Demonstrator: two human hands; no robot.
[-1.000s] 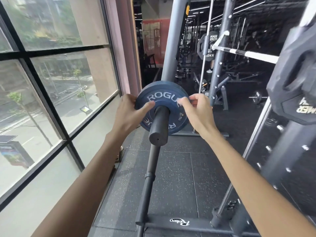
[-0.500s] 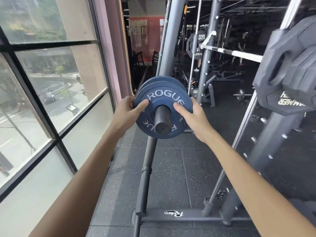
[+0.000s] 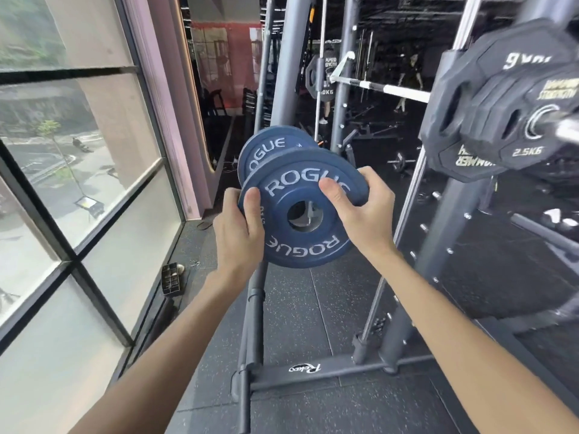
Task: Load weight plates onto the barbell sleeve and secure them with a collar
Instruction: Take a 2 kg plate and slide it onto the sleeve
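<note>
Hemmed in at left by window glass (image 3: 103, 198), at right by black plates (image 3: 488, 114) jutting in from the rack (image 3: 445, 245). Straight ahead, blocked by rear blue plate (image 3: 266, 148) and grey column (image 3: 291, 73), just behind front blue plate (image 3: 300, 249). Open below over rubber floor (image 3: 329, 308), either side of slanted post (image 3: 255, 308).

The front blue plate (image 3: 300, 249) carries "ROGUE" twice in white: once along the upper rim and once inverted along the lower rim. The rear blue plate (image 3: 269, 145) reads "ROGUE". The small black plate (image 3: 529, 142) reads "2.5KG". The larger black plate (image 3: 454, 151) behind it shows "HAMMER", inverted. The distant black plate (image 3: 326, 83) reads "10KG". The rack base bar (image 3: 344, 369) bears a script "Relax" logo.
</note>
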